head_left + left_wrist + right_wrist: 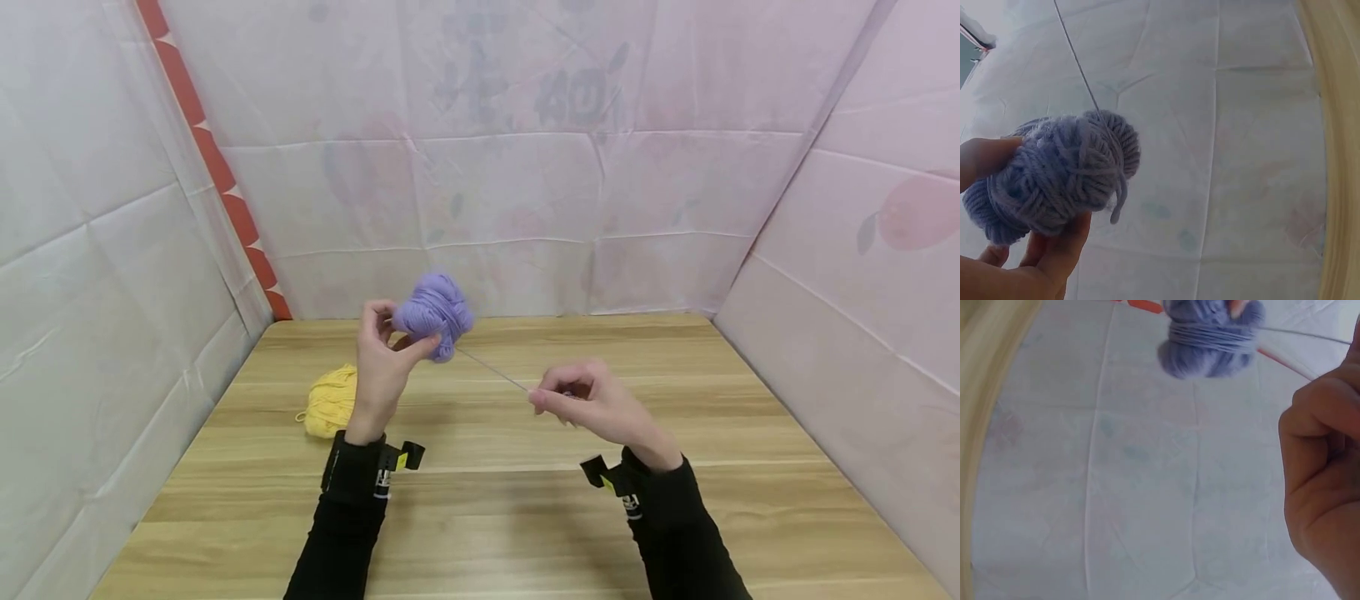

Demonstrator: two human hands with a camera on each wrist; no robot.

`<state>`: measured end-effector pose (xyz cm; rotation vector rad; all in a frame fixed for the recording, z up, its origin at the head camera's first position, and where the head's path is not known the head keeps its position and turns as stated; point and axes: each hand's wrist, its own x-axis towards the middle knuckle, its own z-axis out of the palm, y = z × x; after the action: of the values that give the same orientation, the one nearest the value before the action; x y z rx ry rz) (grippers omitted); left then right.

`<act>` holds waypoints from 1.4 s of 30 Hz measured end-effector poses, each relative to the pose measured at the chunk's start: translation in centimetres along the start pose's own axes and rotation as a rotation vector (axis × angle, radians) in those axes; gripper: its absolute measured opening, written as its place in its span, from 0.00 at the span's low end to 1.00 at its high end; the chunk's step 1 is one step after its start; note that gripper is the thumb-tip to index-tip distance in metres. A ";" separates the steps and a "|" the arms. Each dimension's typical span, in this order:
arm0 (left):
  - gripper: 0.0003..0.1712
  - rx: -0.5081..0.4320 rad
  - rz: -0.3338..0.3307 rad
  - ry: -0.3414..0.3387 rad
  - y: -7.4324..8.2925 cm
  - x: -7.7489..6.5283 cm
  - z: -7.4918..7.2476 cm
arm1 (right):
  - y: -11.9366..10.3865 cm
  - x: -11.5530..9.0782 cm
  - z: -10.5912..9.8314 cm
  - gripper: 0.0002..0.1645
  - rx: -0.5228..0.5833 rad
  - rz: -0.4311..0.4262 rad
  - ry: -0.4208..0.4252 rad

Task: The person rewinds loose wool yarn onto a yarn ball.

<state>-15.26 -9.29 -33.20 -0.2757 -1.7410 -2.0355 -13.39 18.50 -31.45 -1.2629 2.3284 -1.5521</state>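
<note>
1. Head view: shows a lavender yarn skein (433, 312) raised clear of the wood-grain worktop (480, 533), left of centre and seen against the far edge.
2. Grasps that skein in the left hand (381, 371), thumb across the near side, fingers bent at its left end.
3. Pinches a thin yarn strand (491, 369) in the right hand (592, 402), between thumb and forefinger, other fingers curled.
4. Holds the strand straight between skein and right hand, sloping down toward the latter, with both hands well apart.
5. Left wrist view: shows a short yarn loop (1120, 203) hanging at the skein's side.
6. Shows a yellow yarn skein (330, 404) resting on the worktop toward the far-left corner, partly hidden behind the left hand.
7. Wears black sleeves (690, 542) at both wrists.
8. Shows pale printed cloth (510, 192) beyond the far edge, with a red strip (206, 158) above the far-left corner.
</note>
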 end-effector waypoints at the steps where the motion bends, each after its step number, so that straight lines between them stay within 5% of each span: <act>1: 0.29 0.014 -0.002 0.016 -0.1 0.0 0.0 | -0.1 -0.2 -0.2 0.13 -0.007 -0.007 -0.009; 11: 0.30 -0.020 0.029 0.258 0.6 0.4 -2.3 | -0.8 -2.8 -4.0 0.13 -0.063 0.040 -0.088; 19: 0.31 -0.072 0.036 0.304 1.2 0.7 -3.6 | -0.1 -4.9 -6.7 0.13 -0.156 0.096 -0.183; 23: 0.31 -0.061 0.004 0.201 1.6 0.4 -3.3 | 1.4 -4.6 -6.7 0.06 -0.307 0.147 -0.253; 27: 0.31 -0.081 -0.044 -0.002 2.1 -0.3 -2.1 | 2.8 -2.8 -4.5 0.23 -0.415 0.204 -0.227; 32: 0.31 -0.091 -0.097 -0.258 2.5 -1.3 -0.2 | 4.2 1.2 1.2 0.43 -0.209 0.149 -0.131; 35: 0.31 -0.090 -0.114 -0.359 2.5 -1.7 0.7 | 4.8 2.9 4.4 0.40 -0.044 0.123 -0.084; 38: 0.31 -0.092 -0.119 -0.381 2.4 -1.9 1.2 | 4.8 3.4 6.2 0.26 0.082 0.096 -0.026; 42: 0.30 -0.046 -0.095 -0.316 2.1 -1.7 1.0 | 4.1 2.9 6.2 0.15 0.144 0.052 0.010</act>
<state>-12.98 -8.19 -31.84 -0.5662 -1.9241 -2.1969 -14.76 12.67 -36.66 -1.1557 2.1914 -1.6791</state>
